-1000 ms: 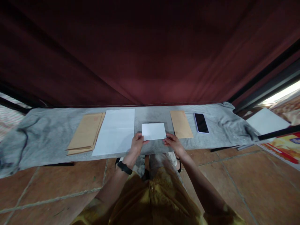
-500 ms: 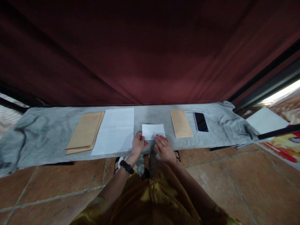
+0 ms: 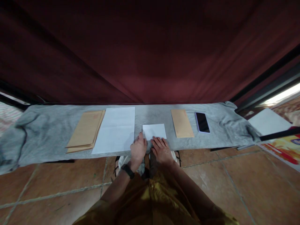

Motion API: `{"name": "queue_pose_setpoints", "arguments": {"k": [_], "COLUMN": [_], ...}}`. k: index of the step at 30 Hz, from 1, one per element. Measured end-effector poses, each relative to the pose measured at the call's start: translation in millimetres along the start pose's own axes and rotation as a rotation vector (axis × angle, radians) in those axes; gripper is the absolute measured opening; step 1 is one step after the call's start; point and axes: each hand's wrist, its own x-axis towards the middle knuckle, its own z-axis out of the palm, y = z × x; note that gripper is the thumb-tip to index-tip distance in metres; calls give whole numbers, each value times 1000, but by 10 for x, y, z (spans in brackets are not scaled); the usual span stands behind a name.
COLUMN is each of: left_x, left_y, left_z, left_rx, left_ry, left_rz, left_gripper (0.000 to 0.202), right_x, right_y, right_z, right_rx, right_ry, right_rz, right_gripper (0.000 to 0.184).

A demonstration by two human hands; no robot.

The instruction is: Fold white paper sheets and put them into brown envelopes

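Note:
A small white folded sheet of paper [image 3: 153, 131] lies flat on the grey cloth in front of me. My right hand [image 3: 161, 150] rests palm down at its lower edge, the fingers stretched out and pressing on the paper. At the paper's lower left corner is my left hand [image 3: 138, 149], its fingers curled in and the knuckles touching or very near the left edge. I see nothing held in it. Left of that hand lies a stack of large white paper [image 3: 116, 129]. To the right of the folded sheet is a single brown envelope [image 3: 182, 123].
The grey cloth [image 3: 153, 112] covers a long narrow bench. Several brown envelopes [image 3: 85, 129] are piled on the left. A phone [image 3: 202, 122] in a pale purple case lies on the right. Behind hangs a dark red curtain [image 3: 145, 72]; a dark bar [image 3: 281, 134] crosses at far right.
My left hand has let go of the paper's corner and curled its fingers at the left edge. My right hand has slid slightly down toward the sheet's lower edge.

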Motion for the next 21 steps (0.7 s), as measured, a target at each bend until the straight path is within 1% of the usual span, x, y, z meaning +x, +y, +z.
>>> {"name": "queue_pose_setpoints", "arguments": {"k": [2,4,5,6,8,11,16,21], "left_x": [-99,-191,-230,-261,-302,-321,-334,-354], "left_y": [-33,-67,-83,-98,-127,-164,-194,-186], "left_z": [63,152,199,244,315,364,368,378], "left_rx": [59,78,85,88,80,56,53,71], "left_ry": [48,74,80,84,85,102,109,111], "left_rz": [229,435,497,532,549,520,486,476], "left_gripper": [33,34,37,41,48,46,49,50], "right_x": [8,15,18,18,16,9,0,-61], "right_y": [-12,-18,-19,-18,-14,-9,15,108], "right_z": [-2,3,6,9,10,-2,-12,10], "right_rx": [6,12,15,19,29,51,68,53], "right_ry": [-4,-10,-15,-18,-18,-13,7,45], "right_rz": [9,19,21,21,18,9,28,43], "right_gripper": [46,45,45,46,47,49,47,46]}}
